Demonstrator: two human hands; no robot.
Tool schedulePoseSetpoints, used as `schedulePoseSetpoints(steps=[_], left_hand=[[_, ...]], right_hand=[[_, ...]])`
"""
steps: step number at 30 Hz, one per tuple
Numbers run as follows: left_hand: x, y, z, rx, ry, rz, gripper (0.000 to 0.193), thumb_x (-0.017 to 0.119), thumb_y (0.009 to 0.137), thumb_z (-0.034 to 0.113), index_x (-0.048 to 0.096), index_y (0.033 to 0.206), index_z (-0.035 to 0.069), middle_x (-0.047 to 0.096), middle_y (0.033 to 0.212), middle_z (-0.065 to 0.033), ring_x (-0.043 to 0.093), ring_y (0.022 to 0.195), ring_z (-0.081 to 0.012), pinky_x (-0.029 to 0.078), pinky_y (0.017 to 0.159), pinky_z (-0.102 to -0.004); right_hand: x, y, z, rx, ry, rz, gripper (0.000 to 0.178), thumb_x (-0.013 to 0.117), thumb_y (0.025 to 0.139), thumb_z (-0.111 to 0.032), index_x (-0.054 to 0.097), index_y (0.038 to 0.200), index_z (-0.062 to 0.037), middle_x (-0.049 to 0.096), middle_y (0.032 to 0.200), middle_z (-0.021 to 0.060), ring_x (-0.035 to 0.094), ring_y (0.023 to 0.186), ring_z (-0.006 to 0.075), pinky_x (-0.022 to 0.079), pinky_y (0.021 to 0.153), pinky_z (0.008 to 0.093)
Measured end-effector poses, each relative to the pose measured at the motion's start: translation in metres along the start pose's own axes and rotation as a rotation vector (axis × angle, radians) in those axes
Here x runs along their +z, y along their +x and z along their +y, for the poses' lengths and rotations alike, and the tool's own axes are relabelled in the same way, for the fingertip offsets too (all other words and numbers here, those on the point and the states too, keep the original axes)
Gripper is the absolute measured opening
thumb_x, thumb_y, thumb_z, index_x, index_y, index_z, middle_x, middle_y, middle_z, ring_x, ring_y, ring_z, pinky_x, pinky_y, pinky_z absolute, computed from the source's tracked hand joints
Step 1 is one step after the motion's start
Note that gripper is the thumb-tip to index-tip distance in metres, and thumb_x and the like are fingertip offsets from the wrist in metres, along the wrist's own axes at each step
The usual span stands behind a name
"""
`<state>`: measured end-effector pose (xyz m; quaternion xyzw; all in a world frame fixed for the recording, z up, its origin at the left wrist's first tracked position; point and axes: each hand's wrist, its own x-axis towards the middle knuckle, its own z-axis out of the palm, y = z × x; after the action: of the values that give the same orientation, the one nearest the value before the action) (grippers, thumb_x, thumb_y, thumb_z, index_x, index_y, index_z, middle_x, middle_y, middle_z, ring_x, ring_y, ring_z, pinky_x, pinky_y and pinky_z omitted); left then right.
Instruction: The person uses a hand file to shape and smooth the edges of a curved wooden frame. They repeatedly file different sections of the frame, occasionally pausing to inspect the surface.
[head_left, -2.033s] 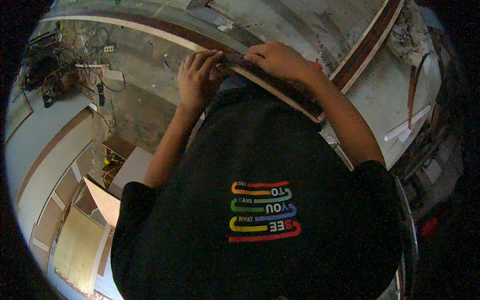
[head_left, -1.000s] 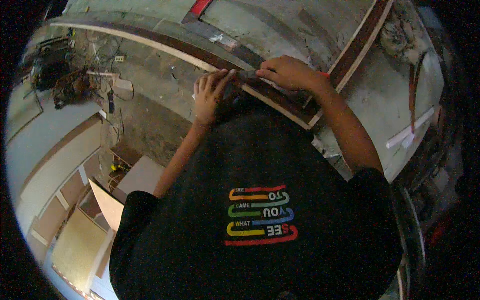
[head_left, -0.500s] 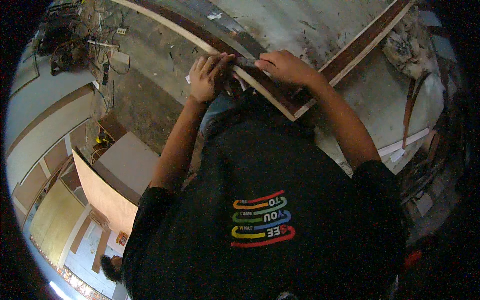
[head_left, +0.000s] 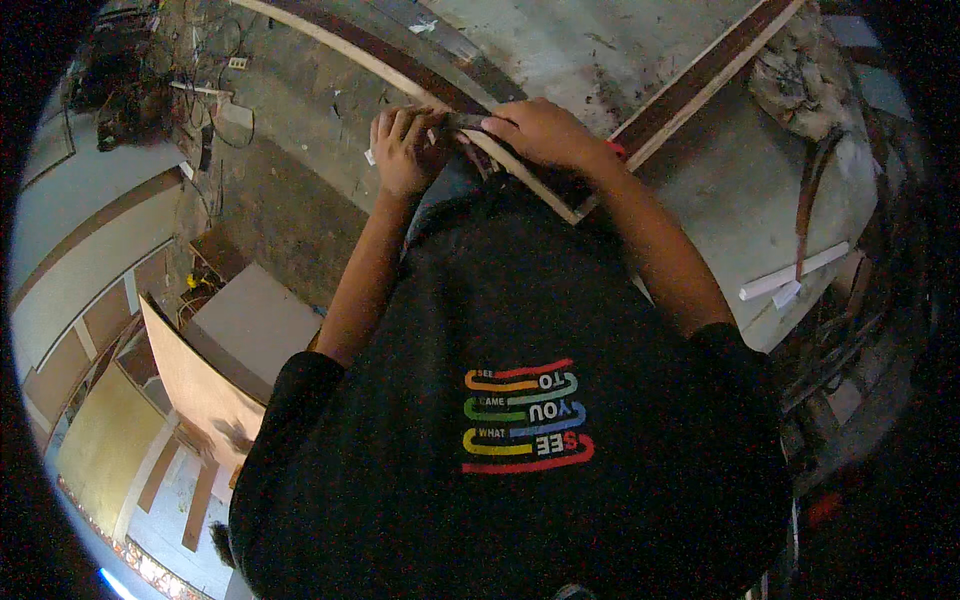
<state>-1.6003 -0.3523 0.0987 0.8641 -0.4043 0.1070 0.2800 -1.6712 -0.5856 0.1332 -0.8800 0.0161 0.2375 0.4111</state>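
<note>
Across a wooden frame [head_left: 380,68] with pale edges and dark brown inner faces, both hands work close together near its nearest corner. My left hand [head_left: 408,148] has its fingers curled at the pale edge, closed on one end of a thin dark strip [head_left: 463,121]. The strip's other end is pinched between the thumb and fingers of my right hand [head_left: 545,132], which lies over the frame's inner side. What the strip is cannot be made out. Much of that corner is hidden by my right forearm.
A grey worktable [head_left: 560,45] lies under the frame. Crumpled cloth [head_left: 800,95] and a white strip [head_left: 795,270] rest at its right side. Cables and a socket block [head_left: 237,63] lie on the floor at left. Large boards [head_left: 250,325] stand lower left, with a person partly visible there.
The right hand has shifted slightly left toward the left hand, and the dark strip now shows between them. The view has shifted a little. The person at lower left has moved.
</note>
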Motion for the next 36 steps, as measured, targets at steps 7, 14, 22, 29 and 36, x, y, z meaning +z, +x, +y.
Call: schedulePoseSetpoints(steps=[7,14,22,29,36], left_hand=[[-0.017,0.01,0.035,0.002,0.056,-0.109,0.043,0.075,0.076,0.021,0.067,0.118,0.014,0.065,0.11,-0.0077,0.058,0.106,-0.0339,0.043,0.096,-0.0469],[0.006,-0.008,0.035,-0.054,-0.065,-0.084,0.044,0.075,0.077,0.024,0.067,0.119,0.013,0.063,0.104,-0.0096,0.057,0.096,-0.0339,0.045,0.087,-0.0493],[0.028,-0.04,0.018,-0.041,0.055,0.053,0.042,0.078,0.072,0.033,0.068,0.107,0.012,0.062,0.1,-0.0092,0.054,0.091,-0.0317,0.042,0.076,-0.0458],[0.031,-0.038,0.02,-0.047,-0.042,0.088,0.041,0.08,0.071,0.023,0.068,0.11,0.015,0.063,0.106,-0.0073,0.055,0.096,-0.0301,0.04,0.083,-0.0453],[0.018,-0.035,0.063,-0.173,-0.118,0.029,0.051,0.086,0.072,0.026,0.066,0.118,0.015,0.062,0.111,-0.0066,0.055,0.099,-0.0311,0.043,0.089,-0.0452]], right_hand=[[-0.025,0.0,0.023,-0.148,-0.077,-0.065,0.047,0.047,0.1,-0.051,0.067,0.106,-0.009,0.069,0.096,0.0211,0.067,0.091,0.0418,0.052,0.083,0.0519],[-0.024,-0.012,0.025,-0.102,-0.14,-0.033,0.047,0.05,0.099,-0.051,0.068,0.099,-0.0073,0.069,0.09,0.0194,0.066,0.085,0.0415,0.051,0.076,0.0501],[-0.005,-0.021,0.002,-0.005,-0.102,-0.065,0.044,0.051,0.097,-0.05,0.069,0.098,-0.0098,0.07,0.095,0.0172,0.068,0.089,0.0405,0.053,0.081,0.0521],[-0.008,-0.019,0.009,-0.077,-0.111,-0.069,0.046,0.051,0.098,-0.05,0.07,0.105,-0.0087,0.071,0.099,0.0188,0.067,0.094,0.0397,0.051,0.084,0.0495],[-0.039,-0.005,0.041,-0.228,-0.136,-0.183,0.05,0.052,0.098,-0.053,0.069,0.101,-0.0054,0.07,0.094,0.0198,0.067,0.089,0.0405,0.052,0.08,0.0481]])
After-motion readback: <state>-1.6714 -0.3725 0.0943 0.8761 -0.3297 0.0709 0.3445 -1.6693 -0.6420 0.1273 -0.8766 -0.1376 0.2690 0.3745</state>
